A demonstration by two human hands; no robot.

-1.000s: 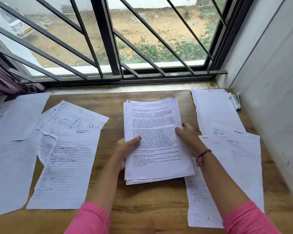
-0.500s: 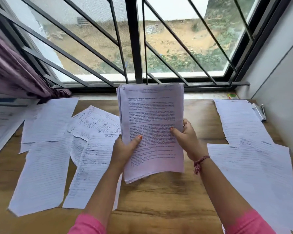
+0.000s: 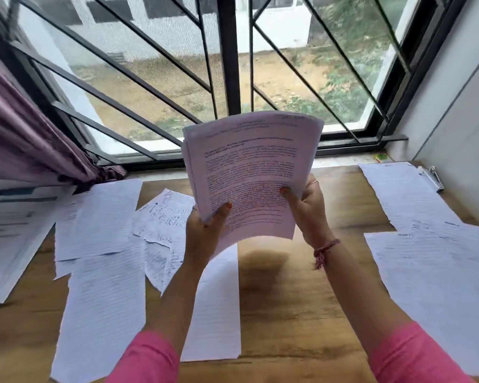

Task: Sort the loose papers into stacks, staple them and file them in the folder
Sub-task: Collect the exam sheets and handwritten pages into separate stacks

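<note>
Both hands, left hand (image 3: 205,230) and right hand (image 3: 306,208), pinch the printed stack (image 3: 249,172) upright above the wooden table (image 3: 288,313), thumbs in front.

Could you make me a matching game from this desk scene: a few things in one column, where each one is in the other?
Things:
1. printed stack
2. stapler
3. curtain
4. torn handwritten sheet

Places:
A. far right of the table, by the wall
B. left of the window
C. held up off the table between left hand and right hand
D. lying on the table, left of the left hand

Pairs: 1-C, 2-A, 3-B, 4-D
</note>
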